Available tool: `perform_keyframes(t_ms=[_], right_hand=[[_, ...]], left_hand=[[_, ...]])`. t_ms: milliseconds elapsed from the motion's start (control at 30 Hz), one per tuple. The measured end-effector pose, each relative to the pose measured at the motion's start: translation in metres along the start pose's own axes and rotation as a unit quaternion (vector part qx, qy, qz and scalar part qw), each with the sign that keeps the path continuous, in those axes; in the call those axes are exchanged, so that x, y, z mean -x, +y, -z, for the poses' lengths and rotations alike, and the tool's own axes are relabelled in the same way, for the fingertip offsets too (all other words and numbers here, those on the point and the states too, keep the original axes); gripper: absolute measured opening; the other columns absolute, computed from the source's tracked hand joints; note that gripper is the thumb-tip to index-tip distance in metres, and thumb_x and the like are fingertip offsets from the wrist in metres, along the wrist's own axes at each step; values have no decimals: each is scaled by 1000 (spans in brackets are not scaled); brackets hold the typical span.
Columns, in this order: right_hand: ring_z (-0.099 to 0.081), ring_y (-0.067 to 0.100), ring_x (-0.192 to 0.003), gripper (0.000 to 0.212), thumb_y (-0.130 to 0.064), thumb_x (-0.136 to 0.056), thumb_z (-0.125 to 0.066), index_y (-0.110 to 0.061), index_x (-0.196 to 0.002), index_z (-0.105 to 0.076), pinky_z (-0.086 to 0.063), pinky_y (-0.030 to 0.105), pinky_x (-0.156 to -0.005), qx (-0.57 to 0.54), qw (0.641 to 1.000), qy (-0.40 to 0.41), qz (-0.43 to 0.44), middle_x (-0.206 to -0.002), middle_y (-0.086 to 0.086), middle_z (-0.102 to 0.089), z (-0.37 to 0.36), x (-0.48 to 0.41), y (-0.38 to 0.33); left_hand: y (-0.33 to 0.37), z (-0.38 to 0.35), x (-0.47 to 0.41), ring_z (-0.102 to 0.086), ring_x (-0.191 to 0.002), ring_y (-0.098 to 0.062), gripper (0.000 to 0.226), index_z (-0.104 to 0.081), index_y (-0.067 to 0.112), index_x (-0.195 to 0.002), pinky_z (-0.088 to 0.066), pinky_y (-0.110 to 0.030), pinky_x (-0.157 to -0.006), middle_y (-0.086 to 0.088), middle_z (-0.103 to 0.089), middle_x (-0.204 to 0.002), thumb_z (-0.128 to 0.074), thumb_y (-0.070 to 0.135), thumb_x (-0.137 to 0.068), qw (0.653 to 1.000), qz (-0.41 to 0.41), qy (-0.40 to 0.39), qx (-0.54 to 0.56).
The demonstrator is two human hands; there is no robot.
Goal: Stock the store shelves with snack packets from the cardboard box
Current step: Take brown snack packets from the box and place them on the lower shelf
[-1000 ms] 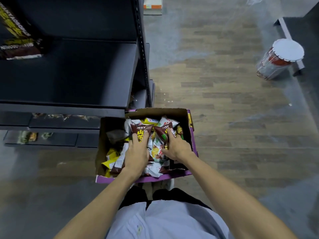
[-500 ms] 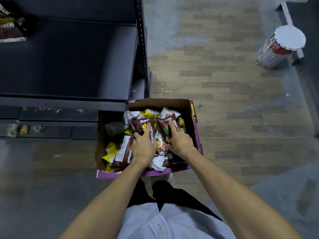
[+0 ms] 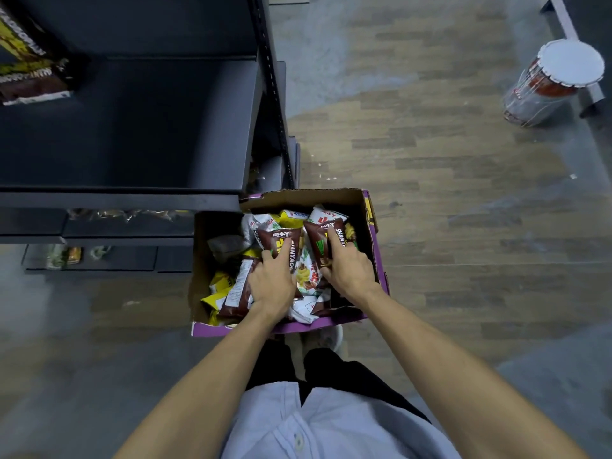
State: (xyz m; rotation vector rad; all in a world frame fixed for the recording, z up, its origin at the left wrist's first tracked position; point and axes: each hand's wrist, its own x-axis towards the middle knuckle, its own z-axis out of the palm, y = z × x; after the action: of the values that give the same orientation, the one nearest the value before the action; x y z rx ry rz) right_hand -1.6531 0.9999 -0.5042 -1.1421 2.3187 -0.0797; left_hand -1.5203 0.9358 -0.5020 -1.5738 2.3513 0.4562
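The cardboard box (image 3: 371,223) sits on the floor at lower centre of the frame, just right of the shelf (image 3: 132,127), so packets are within reach. Both hands are inside it: the left hand (image 3: 273,283) curls around 1 brown packet (image 3: 281,241), and the right hand (image 3: 347,270) clasps another brown packet (image 3: 319,238), probably to lift 2 at once.

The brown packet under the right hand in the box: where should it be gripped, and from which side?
Grip the brown packet across its width near the lower end, coming from above. It lies face-up on top of the pile in the cardboard box, and the right hand already rests there. The box wall close on its right leaves little room for a side approach.
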Motion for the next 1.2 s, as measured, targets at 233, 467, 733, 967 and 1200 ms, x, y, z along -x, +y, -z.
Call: perform_keyframes(t_ms=[233,467,733,967,1200], right_hand=[[-62,37,-100,88,-35,-88,-71,-27,-154,-13,-50,41,-77,-14,1000,17,16,-115,17,-57,5,12,-5],[-62,40,-102,82,-35,-87,-71,-27,-150,-19,-52,44,-79,-32,998,49,24,-112,17,-59,6,28,-25],[-62,38,-101,82,-36,-87,-71,-25,-151,-20,-50,42,-77,-11,997,75,14,-111,15,-60,-14,67,-66],[-62,38,-95,82,-33,-89,-70,-26,-153,-19,-43,37,-67,7,994,106,31,-104,15,-60,-43,112,-124],[-62,40,-96,87,-35,-87,-69,-31,-154,-13,-50,42,-73,6,986,145,83,-110,17,-59,-56,135,-212]], left_hand=[[-10,17,16,-60,-99,-34,80,-22,41,-151,-48,-40,-75,-12,-51,-119,-66,24,-86,999,16,38,32],[-26,32,32,-60,-96,-33,77,-26,40,-149,-49,-41,-74,-11,-52,-115,-66,29,-84,996,-16,71,54],[-80,40,65,-60,-95,-31,73,-27,37,-147,-49,-39,-70,-9,-50,-111,-65,31,-85,991,-73,95,57],[-158,42,102,-60,-91,-33,78,-22,39,-147,-51,-41,-72,-9,-49,-109,-64,19,-85,980,-86,133,122],[-246,60,124,-59,-97,-31,76,-25,35,-148,-52,-41,-78,-9,-49,-110,-64,15,-87,962,-60,187,190]])
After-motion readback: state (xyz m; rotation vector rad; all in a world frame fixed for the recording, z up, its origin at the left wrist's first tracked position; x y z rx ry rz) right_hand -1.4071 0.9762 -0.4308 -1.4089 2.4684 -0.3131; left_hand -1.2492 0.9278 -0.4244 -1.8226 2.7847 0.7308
